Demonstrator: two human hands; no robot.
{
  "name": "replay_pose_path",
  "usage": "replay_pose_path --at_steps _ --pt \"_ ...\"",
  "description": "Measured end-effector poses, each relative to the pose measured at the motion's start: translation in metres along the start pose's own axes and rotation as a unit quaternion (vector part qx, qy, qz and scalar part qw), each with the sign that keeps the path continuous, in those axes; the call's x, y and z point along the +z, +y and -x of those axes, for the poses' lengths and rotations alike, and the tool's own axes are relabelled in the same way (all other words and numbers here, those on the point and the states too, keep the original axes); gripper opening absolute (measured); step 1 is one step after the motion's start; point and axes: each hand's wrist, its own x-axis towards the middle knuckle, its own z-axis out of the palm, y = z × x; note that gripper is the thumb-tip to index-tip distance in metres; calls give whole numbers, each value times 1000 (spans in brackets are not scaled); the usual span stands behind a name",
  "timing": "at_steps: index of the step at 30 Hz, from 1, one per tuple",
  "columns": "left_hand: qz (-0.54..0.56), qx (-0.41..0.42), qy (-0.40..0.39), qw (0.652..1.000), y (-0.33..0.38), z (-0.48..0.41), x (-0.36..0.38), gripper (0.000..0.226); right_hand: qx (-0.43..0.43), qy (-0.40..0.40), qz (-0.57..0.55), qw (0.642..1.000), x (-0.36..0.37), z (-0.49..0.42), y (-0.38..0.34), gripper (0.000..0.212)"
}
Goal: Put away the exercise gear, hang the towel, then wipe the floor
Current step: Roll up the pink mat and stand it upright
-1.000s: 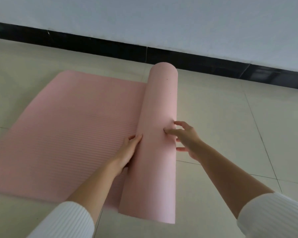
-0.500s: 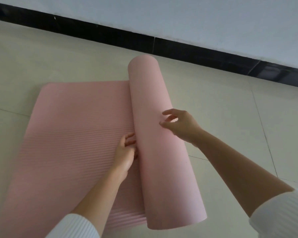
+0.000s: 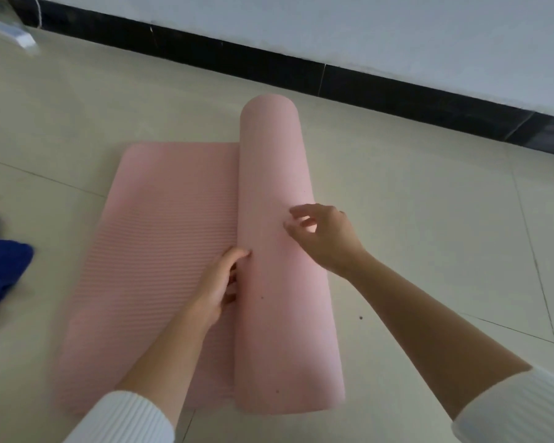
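A pink exercise mat lies on the tiled floor, partly rolled up. Its thick roll [image 3: 279,314] runs from near me towards the wall, and the ribbed flat part [image 3: 160,244] spreads out to its left. My left hand [image 3: 218,289] presses against the left side of the roll, at the seam with the flat part, thumb on top. My right hand [image 3: 327,238] is over the top of the roll with its fingers loosely bent, the fingertips at the roll's surface. A crumpled blue towel [image 3: 0,270] lies on the floor at the left edge.
A black skirting board [image 3: 365,87] runs along the white wall behind the mat. A small white object [image 3: 10,35] sits on the floor at the far left corner. Pale floor tiles [image 3: 445,235] stretch out to the right of the roll.
The roll has moved left over the flat part, which is now shorter. The view has swung left, bringing the blue towel and the white object into sight. Both hands stay on the roll.
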Motion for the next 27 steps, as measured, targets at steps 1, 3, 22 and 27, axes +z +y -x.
replay_pose_path --at_steps 1,3,22,27 --pt "21 19 27 999 1 -2 -8 26 8 -3 -43 999 -1 -2 -1 39" --pt "-3 69 84 994 2 -5 -23 41 41 -9 -39 998 1 -5 -1 52" --pt "-258 155 137 944 56 23 -129 44 49 -86 -46 994 91 -6 -59 61" --pt "-299 124 172 931 79 34 -150 31 30 -79 -167 982 103 -26 -83 25"
